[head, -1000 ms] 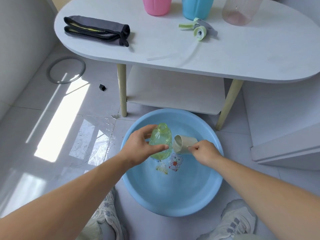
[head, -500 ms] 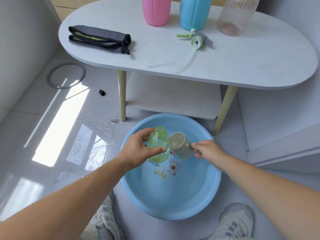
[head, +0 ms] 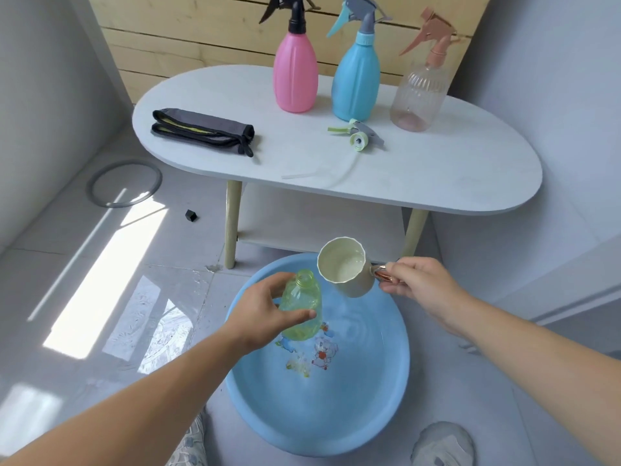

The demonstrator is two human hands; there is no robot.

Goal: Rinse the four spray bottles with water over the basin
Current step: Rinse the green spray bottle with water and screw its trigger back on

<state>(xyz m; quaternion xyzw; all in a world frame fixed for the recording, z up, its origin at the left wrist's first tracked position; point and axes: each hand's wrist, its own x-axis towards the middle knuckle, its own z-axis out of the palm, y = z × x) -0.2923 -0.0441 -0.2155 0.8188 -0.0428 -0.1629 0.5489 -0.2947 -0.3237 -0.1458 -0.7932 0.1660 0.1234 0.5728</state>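
Nearest, at 6 o'clock, a round blue basin sits on the tiled floor between two pale shoes, one at its 7 o'clock and one at its 5 o'clock; shallow water ripples over cartoon pictures on its bottom. Over the basin's 11 o'clock edge the left hand grips a capless translucent green spray bottle, thumb and fingers wrapped round its body, the open neck tilted toward 12 o'clock. Just beside that neck, at its 2 o'clock, a cream cup is tipped with its mouth toward the camera and water showing inside; the right hand pinches its copper-coloured handle over the basin's 1 o'clock rim. Cup and bottle are close, and I cannot tell whether they touch. Beyond stands a white oval table with a lower shelf. On its near half lie a folded grey cloth at 9 o'clock and a green sprayer head near the middle, its clear tube trailing toward the near edge. Along the far edge stand three capped spray bottles: pink at 11 o'clock, blue at 12, and clear pinkish at 1. On the floor at the table's 8 o'clock lie a grey ring and a small black piece.
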